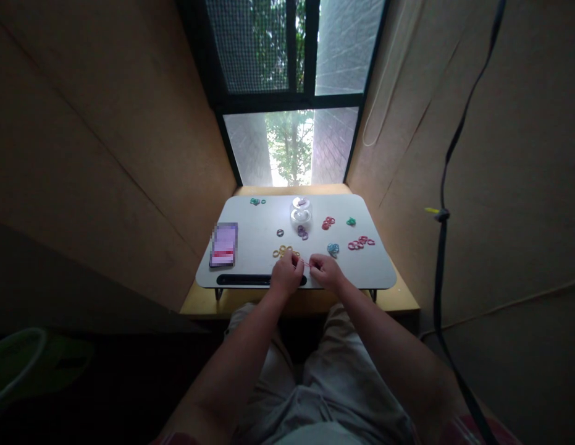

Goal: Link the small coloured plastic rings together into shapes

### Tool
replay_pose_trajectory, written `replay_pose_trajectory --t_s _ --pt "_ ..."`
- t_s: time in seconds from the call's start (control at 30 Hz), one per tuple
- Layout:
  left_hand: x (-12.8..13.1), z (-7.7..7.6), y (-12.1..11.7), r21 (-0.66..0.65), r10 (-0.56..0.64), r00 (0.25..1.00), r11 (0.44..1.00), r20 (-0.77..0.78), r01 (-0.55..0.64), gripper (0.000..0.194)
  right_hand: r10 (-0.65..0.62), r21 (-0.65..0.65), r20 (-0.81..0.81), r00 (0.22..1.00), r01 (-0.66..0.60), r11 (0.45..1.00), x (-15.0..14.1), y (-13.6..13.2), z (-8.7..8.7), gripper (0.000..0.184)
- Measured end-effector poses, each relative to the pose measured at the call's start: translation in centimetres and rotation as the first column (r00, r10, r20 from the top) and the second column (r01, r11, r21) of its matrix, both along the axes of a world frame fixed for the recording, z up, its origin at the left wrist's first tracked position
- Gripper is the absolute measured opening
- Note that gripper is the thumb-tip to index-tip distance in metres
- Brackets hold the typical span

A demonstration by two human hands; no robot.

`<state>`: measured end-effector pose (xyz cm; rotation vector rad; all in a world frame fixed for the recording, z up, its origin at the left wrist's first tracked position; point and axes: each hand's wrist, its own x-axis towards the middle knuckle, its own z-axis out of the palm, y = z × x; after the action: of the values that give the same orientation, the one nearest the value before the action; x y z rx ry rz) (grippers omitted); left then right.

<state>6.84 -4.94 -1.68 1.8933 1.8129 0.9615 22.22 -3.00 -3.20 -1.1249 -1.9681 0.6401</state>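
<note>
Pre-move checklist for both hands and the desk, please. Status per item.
1. Pink band held at both ends, left hand and right hand: ok, spans between them.
2. Left hand clear of yellow rings: not ok, overlaps them in view.
3. Blue rings apart from pink rings: ok.
4. Phone clear of both hands: ok, far left.
5. Clear container lidded: cannot tell, glare.

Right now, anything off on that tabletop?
No clear damage or spill. Mildly odd: the small dark loop sits alone left of the purple loops, while most others lie in loose colour clusters.
</note>
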Motion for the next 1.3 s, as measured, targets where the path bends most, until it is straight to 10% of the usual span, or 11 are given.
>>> replay_pose_trajectory --t_s 0.57,1.3 --pt "-0.8 -0.5 -1.0 0.040 -0.205 0.977 0.978 0.053 0.203 0.015 -0.075 0.024 0.024 0.997 0.074 0.997 -0.2 -0.7 0.3 0.014" --pt "-0.7 -0.1 -1.0 0.029 -0.158 0.982 0.987 0.105 0.156 0.018 -0.055 0.016 -0.057 0.997 0.056 0.998 0.1 -0.3 0.0 0.013"
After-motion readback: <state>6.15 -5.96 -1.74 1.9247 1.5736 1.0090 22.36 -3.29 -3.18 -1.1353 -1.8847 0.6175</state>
